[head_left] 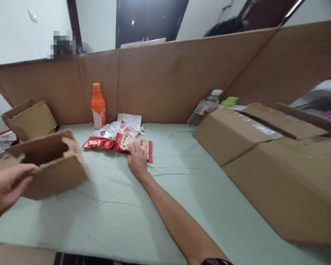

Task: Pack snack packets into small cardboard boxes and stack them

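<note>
At the left, my left hand (9, 188) grips the near edge of an open cardboard box (55, 176), thumb and fingers pinched on its wall. The box is tilted and a little blurred. My right hand (138, 159) reaches to the middle of the cloth-covered table, its fingers bent over a red and yellow snack packet (124, 142). Touching that packet on the left is a red packet (99, 142). Behind them lie a white packet (109, 129) and a pink and white packet (128, 129). An orange drink bottle (98, 106) stands upright just behind the packets.
A tall cardboard wall (165, 81) closes off the back. On the right sits a large cardboard box (276, 176), with a tilted clear bottle (205, 108) behind its corner. Another open box (33, 119) and a silvery packet (2, 147) are at the far left.
</note>
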The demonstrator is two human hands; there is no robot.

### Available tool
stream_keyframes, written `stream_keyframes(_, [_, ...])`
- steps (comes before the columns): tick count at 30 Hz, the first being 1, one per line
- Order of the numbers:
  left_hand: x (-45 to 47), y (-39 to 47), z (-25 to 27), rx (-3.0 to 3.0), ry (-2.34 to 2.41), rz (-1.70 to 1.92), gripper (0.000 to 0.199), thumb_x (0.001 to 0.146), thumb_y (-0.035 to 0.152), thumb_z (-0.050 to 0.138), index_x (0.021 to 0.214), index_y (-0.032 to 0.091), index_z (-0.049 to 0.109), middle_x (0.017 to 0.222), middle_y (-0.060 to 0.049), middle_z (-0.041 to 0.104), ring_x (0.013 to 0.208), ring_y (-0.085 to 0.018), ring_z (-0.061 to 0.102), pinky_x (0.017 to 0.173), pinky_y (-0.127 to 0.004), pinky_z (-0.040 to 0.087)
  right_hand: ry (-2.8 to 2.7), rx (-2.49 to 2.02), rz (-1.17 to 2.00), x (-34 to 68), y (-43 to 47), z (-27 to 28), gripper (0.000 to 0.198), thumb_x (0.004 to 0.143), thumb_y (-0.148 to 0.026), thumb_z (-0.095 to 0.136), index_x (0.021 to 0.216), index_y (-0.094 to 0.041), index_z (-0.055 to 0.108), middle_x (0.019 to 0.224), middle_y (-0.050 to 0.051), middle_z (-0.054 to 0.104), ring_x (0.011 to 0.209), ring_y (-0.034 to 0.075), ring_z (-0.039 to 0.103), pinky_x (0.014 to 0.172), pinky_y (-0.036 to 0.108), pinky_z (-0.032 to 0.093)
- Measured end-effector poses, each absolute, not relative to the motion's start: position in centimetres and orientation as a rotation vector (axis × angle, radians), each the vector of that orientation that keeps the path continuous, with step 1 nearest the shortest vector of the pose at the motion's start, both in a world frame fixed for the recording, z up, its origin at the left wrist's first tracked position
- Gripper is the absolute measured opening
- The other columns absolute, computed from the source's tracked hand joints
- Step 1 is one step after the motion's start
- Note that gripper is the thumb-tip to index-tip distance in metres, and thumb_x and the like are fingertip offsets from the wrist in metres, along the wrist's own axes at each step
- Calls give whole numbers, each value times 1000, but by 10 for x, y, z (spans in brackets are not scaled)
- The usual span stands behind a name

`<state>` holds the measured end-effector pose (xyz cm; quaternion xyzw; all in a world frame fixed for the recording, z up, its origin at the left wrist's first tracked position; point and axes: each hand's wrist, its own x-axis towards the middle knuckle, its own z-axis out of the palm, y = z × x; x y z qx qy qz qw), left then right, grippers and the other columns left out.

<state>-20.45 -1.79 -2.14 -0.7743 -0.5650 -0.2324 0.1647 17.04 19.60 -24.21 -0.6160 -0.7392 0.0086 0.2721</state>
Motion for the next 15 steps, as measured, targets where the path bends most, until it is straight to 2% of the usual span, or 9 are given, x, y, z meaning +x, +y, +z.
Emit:
stream_keyframes(2, [-151,-27,-28,-2444,-1359,-690,22,98,26,53,110,37,68,94,10,79,75,-18,74,65,-31,59,-1965,-1701,47,171,194,-234,55,93,-15,50,147,-7,56,163,26,42,149,38,38,118,55,32])
stream_keyframes(4, [-103,-29,-31,-2640,-1200,-621,27,98,12,46,108,28,66,87,4,77,72,-16,73,64,-27,56,-1968,-1694,90,174,193,-223,50,95,-13,48,143,-10,60,160,23,48,146,35,43,117,52,34])
stream_keyframes(6, [-67,-28,-33,-2694,-1106,-545,28,96,5,42,102,23,64,80,1,74,66,-16,69,61,-28,52,-1976,-1660,153,182,193,-210,45,96,-13,47,134,-17,68,152,17,59,139,31,51,114,47,36])
stream_keyframes(9, [-35,-25,-35,-2690,-1038,-491,27,96,3,41,99,19,63,77,-1,70,65,-17,66,60,-30,49,-1928,-1622,279,204,194,-189,32,92,-16,53,112,-19,78,129,15,75,122,30,63,107,44,42])
stream_keyframes(11, [-25,-26,-34,-2682,-1009,-463,24,97,4,43,99,18,63,76,-1,68,65,-18,65,61,-31,48,-1841,-1611,365,228,194,-177,27,89,-18,56,101,-17,80,113,15,79,111,30,68,100,40,47])
stream_keyframes(15, [-23,-32,-27,-2689,-1022,-446,18,100,11,46,99,18,63,83,-4,72,73,-22,68,69,-35,50,-1632,-1519,526,293,179,-145,32,90,-24,53,105,-17,80,103,8,81,95,26,74,84,35,55])
